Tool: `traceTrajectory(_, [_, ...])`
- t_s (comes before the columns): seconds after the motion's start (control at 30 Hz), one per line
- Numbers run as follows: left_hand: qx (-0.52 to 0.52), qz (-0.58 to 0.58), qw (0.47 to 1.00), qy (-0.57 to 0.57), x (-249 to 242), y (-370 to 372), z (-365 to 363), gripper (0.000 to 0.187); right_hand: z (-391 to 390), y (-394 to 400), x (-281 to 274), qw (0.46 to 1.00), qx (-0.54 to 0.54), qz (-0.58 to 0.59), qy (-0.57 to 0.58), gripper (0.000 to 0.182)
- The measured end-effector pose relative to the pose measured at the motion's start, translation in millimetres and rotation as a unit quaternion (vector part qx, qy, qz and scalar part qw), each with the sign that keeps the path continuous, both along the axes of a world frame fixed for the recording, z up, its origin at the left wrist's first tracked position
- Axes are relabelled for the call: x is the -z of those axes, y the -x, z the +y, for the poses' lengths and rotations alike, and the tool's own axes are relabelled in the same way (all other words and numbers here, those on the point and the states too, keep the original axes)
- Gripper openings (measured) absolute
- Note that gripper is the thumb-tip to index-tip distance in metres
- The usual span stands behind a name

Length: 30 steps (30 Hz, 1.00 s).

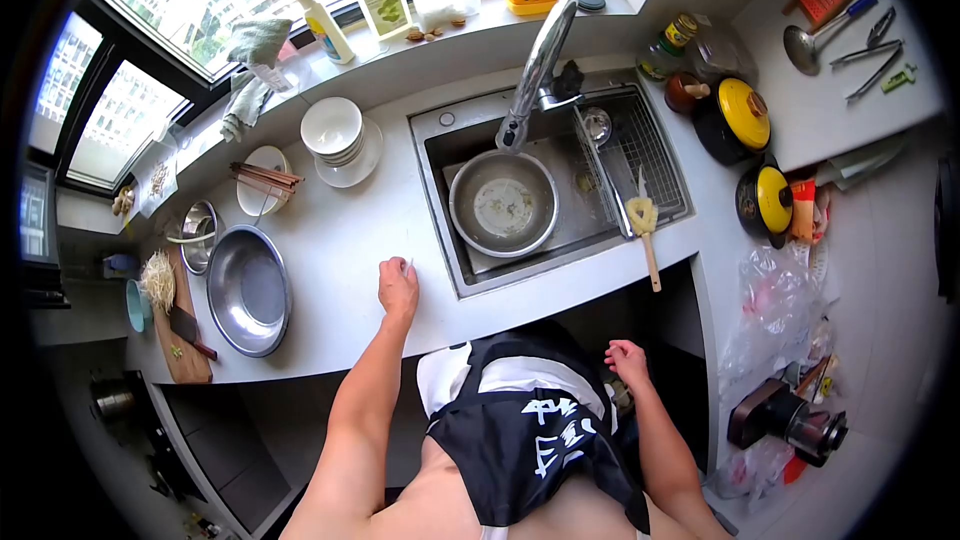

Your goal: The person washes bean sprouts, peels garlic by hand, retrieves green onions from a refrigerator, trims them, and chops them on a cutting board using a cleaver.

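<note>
My left hand (398, 286) rests on the white counter (340, 240) just left of the sink (520, 240), fingers curled; a tiny pale sliver shows at its fingertips, too small to identify. My right hand (627, 359) hangs below the counter's front edge beside my black apron (530, 430), fingers loosely curled with nothing seen in them. A round metal pan (503, 203) sits in the sink under the tap (537, 70). A brush (645, 230) lies across the sink's right rim.
A large steel basin (248, 290), a cutting board with a cleaver (185, 325), stacked white bowls (335, 132) and chopsticks (265, 177) stand to the left. Yellow-lidded pots (745, 115) sit to the right. Bottles line the windowsill. Bags and an appliance (790, 420) are on the floor.
</note>
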<state>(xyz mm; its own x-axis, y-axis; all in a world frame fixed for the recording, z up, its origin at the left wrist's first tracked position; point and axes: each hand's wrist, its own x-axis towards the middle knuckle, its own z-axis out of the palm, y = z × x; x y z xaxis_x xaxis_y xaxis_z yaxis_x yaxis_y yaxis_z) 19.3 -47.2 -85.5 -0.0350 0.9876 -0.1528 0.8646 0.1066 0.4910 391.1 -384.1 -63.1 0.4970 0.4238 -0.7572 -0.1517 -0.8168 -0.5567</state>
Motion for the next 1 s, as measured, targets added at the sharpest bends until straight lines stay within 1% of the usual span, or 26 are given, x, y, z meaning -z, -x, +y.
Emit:
traceTrajectory(0.13, [-0.020, 0.023, 0.999, 0.032, -1.5, -10.9, -0.1, 0.011, 22.5, -36.5, -9.9, 0.999, -0.027, -0.024, -0.002, 0.026])
traceTrajectory(0.23, [-0.028, 0.022, 0.999, -0.001, -2.2, -19.6, -10.0, 0.009, 27.9, -49.9, -7.2, 0.999, -0.049, -0.015, 0.017, 0.026])
traceTrajectory(0.3, [-0.026, -0.062, 0.998, 0.020, -0.8, -30.7, -23.6, 0.010, 26.9, -49.8, -4.3, 0.998, -0.053, -0.017, 0.022, 0.025])
traceTrajectory(0.33, [0.001, -0.101, 0.995, -0.014, 2.0, -41.9, -34.8, 0.010, 26.0, -50.3, -2.4, 0.998, -0.054, -0.010, 0.025, 0.025])
traceTrajectory(0.37, [0.020, -0.138, 0.990, 0.007, 8.9, -56.8, -45.7, 0.008, 26.7, -51.2, 0.5, 0.998, -0.054, -0.005, 0.028, 0.025])
traceTrajectory(0.4, [0.066, -0.165, 0.984, 0.008, -3.0, -79.3, -56.8, 0.007, 27.2, -50.2, -0.1, 0.997, -0.064, -0.024, 0.019, 0.025])
traceTrajectory(0.43, [0.106, -0.208, 0.972, 0.031, -6.9, -102.8, -69.1, 0.010, 34.5, -46.4, -8.5, 0.997, -0.070, -0.032, 0.007, 0.025])
traceTrajectory(0.47, [0.159, -0.237, 0.957, 0.060, -14.7, -128.2, -79.9, 0.014, 40.0, -43.9, -13.3, 0.998, -0.059, -0.004, -0.022, 0.027])
traceTrajectory(0.5, [0.217, -0.266, 0.935, 0.089, -28.6, -154.2, -91.1, 0.017, 46.6, -40.3, -18.3, 0.997, -0.047, 0.024, -0.052, 0.028])
traceTrajectory(0.53, [0.262, -0.299, 0.907, 0.137, -39.2, -179.4, -101.7, 0.018, 59.2, -34.0, -31.4, 0.995, -0.026, 0.060, -0.074, 0.030])
traceTrajectory(0.57, [0.313, -0.328, 0.877, 0.160, -53.4, -202.8, -109.9, 0.019, 73.0, -27.6, -48.4, 0.991, -0.005, 0.097, -0.096, 0.031])
traceTrajectory(0.6, [0.368, -0.309, 0.858, 0.181, -63.0, -222.8, -117.9, 0.022, 82.8, -23.9, -60.3, 0.984, 0.015, 0.138, -0.109, 0.033])
traceTrajectory(0.63, [0.397, -0.327, 0.835, 0.195, -64.8, -240.5, -127.3, 0.022, 87.8, -21.6, -63.2, 0.980, 0.027, 0.154, -0.125, 0.029])
traceTrajectory(0.67, [0.404, -0.344, 0.820, 0.212, -69.5, -256.0, -136.3, 0.021, 85.9, -21.4, -55.0, 0.983, 0.015, 0.120, -0.138, 0.027])
traceTrajectory(0.7, [0.419, -0.351, 0.819, 0.176, -70.1, -268.0, -143.0, 0.017, 84.3, -20.7, -50.3, 0.985, 0.003, 0.087, -0.150, 0.024])
traceTrajectory(0.73, [0.415, -0.342, 0.818, 0.202, -70.3, -274.9, -147.7, 0.016, 78.7, -22.7, -49.0, 0.985, 0.007, 0.087, -0.149, 0.024])
traceTrajectory(0.77, [0.410, -0.333, 0.818, 0.227, -70.2, -280.4, -151.0, 0.016, 73.3, -26.0, -48.4, 0.988, 0.012, 0.057, -0.144, 0.022])
traceTrajectory(0.8, [0.413, -0.332, 0.817, 0.229, -67.8, -284.4, -155.3, 0.016, 68.9, -28.3, -50.0, 0.990, 0.016, 0.029, -0.139, 0.020])
traceTrajectory(0.87, [0.436, -0.332, 0.802, 0.236, -64.0, -287.1, -165.7, 0.026, 58.0, -28.9, -54.3, 0.990, 0.020, 0.018, -0.136, 0.019])
traceTrajectory(0.9, [0.441, -0.332, 0.800, 0.238, -65.5, -287.7, -169.8, 0.026, 50.7, -29.5, -55.9, 0.991, 0.020, 0.006, -0.133, 0.018])
traceTrajectory(0.97, [0.446, -0.336, 0.807, 0.193, -68.8, -289.5, -177.6, 0.033, 36.6, -30.0, -53.2, 0.991, 0.029, 0.012, -0.132, 0.015])
traceTrajectory(1.0, [0.462, -0.324, 0.798, 0.211, -67.4, -292.6, -178.5, 0.042, 33.8, -29.0, -57.5, 0.986, 0.091, 0.057, -0.130, 0.014])
